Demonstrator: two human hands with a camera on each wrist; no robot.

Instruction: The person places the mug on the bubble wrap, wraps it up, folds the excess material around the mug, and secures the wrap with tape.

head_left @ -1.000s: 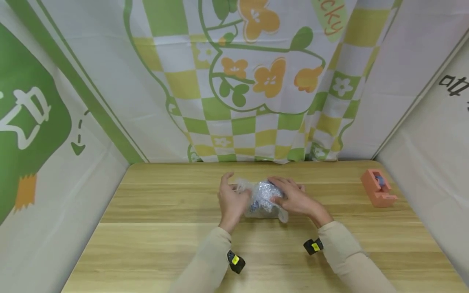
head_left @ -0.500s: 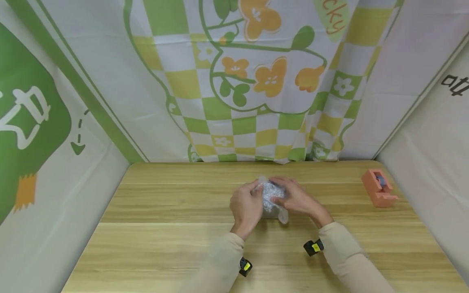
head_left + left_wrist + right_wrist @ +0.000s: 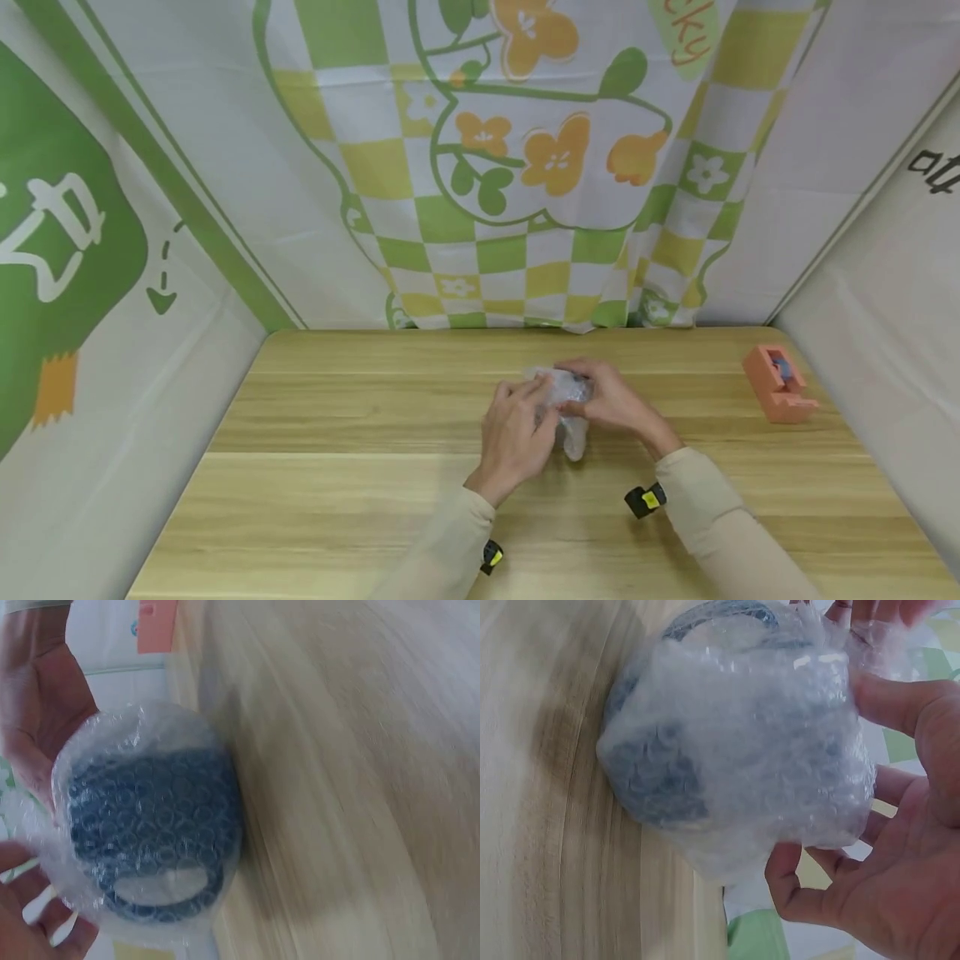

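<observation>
A dark blue mug (image 3: 150, 802) lies inside clear bubble wrap (image 3: 567, 387) in the middle of the table. Its looped handle (image 3: 161, 906) shows through the wrap in the left wrist view. My right hand (image 3: 615, 402) grips the bundle from the right, thumb on the near side and fingers round the far side. On the left, my left hand (image 3: 519, 433) holds the wrap's loose edge against the bundle, its fingertips over the top. A loose end of wrap hangs toward me. In the right wrist view a cloudy layer (image 3: 772, 735) of wrap covers much of the mug.
A coral-pink tape dispenser (image 3: 772, 392) with a blue roll stands at the table's back right. Behind the wooden table (image 3: 337, 400) hangs a green-and-yellow checked cloth (image 3: 498, 258). Pale printed panels rise at both sides.
My left hand has moved right, bringing the left end of the bubble wrap over the mug, and its fingers now lie across the top. The right hand has stayed gripping the bundle.
</observation>
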